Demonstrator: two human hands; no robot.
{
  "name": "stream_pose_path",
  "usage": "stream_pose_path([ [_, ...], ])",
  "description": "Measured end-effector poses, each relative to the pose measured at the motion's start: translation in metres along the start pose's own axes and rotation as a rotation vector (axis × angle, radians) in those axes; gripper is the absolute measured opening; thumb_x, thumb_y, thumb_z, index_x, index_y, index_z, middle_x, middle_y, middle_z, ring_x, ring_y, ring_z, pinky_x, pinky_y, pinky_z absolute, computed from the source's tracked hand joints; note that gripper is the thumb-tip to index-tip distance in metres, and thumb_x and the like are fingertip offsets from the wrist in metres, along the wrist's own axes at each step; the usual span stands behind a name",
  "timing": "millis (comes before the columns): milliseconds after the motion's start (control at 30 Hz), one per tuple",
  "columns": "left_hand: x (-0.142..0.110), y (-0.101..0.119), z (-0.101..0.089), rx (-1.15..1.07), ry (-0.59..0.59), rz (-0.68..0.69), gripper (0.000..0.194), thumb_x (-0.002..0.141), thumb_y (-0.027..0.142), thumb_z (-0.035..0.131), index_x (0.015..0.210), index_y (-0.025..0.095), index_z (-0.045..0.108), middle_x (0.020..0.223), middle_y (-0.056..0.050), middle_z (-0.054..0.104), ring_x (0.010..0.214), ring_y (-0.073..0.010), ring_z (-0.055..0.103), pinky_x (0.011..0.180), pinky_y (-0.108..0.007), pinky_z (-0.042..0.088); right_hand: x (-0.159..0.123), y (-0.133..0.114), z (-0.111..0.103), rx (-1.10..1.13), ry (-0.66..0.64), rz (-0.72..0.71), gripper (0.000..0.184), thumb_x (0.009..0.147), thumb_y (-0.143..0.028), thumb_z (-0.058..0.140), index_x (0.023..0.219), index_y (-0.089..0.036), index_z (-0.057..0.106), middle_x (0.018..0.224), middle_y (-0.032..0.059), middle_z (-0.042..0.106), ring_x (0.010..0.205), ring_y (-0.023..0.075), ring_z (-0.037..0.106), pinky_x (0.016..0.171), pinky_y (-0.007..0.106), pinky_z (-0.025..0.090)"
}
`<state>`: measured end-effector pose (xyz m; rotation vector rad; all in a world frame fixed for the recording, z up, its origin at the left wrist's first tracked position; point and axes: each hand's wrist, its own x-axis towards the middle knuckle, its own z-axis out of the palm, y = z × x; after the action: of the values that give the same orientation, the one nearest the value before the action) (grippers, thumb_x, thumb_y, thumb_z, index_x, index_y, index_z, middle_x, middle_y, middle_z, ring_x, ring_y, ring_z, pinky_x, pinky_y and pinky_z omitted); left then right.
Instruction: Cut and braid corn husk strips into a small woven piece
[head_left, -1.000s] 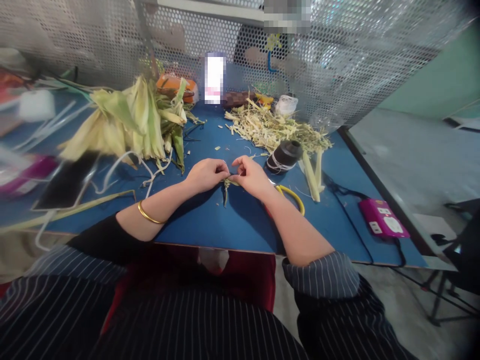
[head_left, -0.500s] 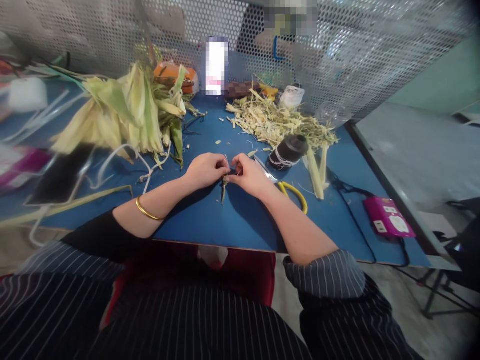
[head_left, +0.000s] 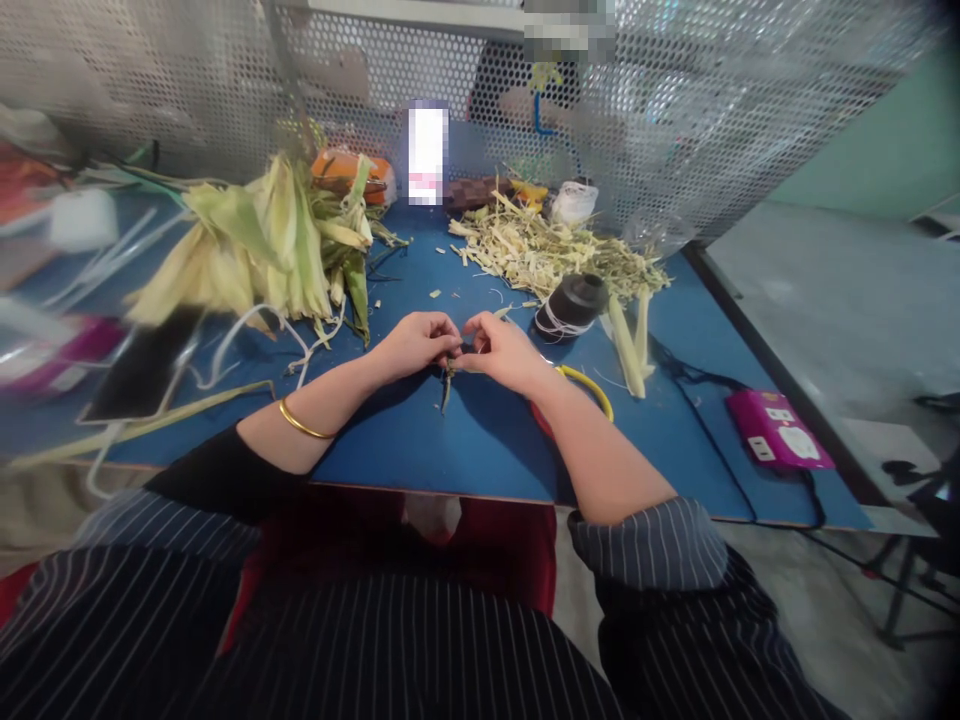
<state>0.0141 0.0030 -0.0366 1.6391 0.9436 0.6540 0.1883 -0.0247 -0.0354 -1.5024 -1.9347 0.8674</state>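
Observation:
My left hand (head_left: 416, 345) is closed in a pinch at the top of a small dark dried plant piece (head_left: 446, 388), whose thin end hangs down over the blue table. Close against it, my right hand (head_left: 506, 352) is also pinched, with a short bit of pale thread (head_left: 481, 349) showing at its fingers. The exact grip between the fingertips is partly hidden. Under my right wrist lie scissors (head_left: 592, 385) with yellow and red handles, their blades mostly covered. Just beyond that hand a black spool (head_left: 574, 305) wound with pale thread lies tilted.
Corn husks (head_left: 277, 240) are heaped at the left back. Shredded husk bits (head_left: 517, 245) form a pile at the right back, before a perforated metal screen (head_left: 420, 60). A dark phone (head_left: 146, 365) and white cable lie left; a magenta power strip (head_left: 780, 430) sits at the right edge.
My fingertips have drawn slightly closer together around the small plant piece. The view has shifted a little, and my right forearm now covers the scissor blades.

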Motion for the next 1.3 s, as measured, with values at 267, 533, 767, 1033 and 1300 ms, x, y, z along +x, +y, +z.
stream_pose_path([
  [267,0.004,-0.005,0.003,0.012,-0.003,0.0,0.01,0.078,0.021,0.06,0.076,0.011,0.061,0.07,-0.006,0.067,0.052,-0.0059,0.053,0.053,-0.021,0.043,-0.002,0.0,-0.025,-0.428,0.009,-0.127,0.003,0.074,-0.019,0.067,0.071,-0.019,0.065,0.072,0.0014,0.049,0.067,0.0141,0.044,0.065,0.03,0.031],
  [533,0.002,0.002,0.005,-0.04,0.035,-0.06,0.007,0.07,0.017,0.065,0.071,0.011,0.068,0.065,-0.006,0.067,0.052,-0.0075,0.055,0.055,-0.023,0.046,-0.004,-0.009,-0.02,-0.07,0.186,-0.213,0.012,0.079,-0.027,0.063,0.07,-0.019,0.062,0.078,0.0013,0.054,0.07,0.0134,0.049,0.067,0.029,0.038],
  [767,0.002,-0.001,-0.001,-0.043,-0.069,-0.023,0.009,0.068,0.013,0.062,0.068,0.012,0.071,0.068,-0.006,0.069,0.056,-0.008,0.055,0.06,-0.024,0.047,0.006,-0.005,0.002,-0.067,0.341,-0.158,0.011,0.078,-0.026,0.064,0.068,-0.02,0.062,0.076,0.0008,0.053,0.066,0.0126,0.046,0.067,0.029,0.039],
  [1033,-0.002,0.008,0.002,-0.05,-0.014,-0.087,0.01,0.069,0.02,0.068,0.07,0.011,0.07,0.065,-0.005,0.067,0.054,-0.0082,0.056,0.059,-0.023,0.047,0.007,-0.002,-0.001,0.106,0.328,-0.169,0.012,0.08,-0.029,0.06,0.081,-0.02,0.068,0.085,0.0023,0.061,0.065,0.0114,0.051,0.067,0.029,0.042],
  [1300,-0.007,0.021,0.002,-0.138,0.051,-0.154,0.007,0.07,0.017,0.069,0.071,0.01,0.068,0.062,-0.004,0.066,0.053,-0.0071,0.056,0.057,-0.022,0.045,-0.006,-0.003,-0.023,-0.013,0.063,0.007,0.027,0.072,-0.046,0.068,0.075,-0.019,0.071,0.067,0.0019,0.063,0.06,0.0128,0.051,0.059,0.029,0.037],
])
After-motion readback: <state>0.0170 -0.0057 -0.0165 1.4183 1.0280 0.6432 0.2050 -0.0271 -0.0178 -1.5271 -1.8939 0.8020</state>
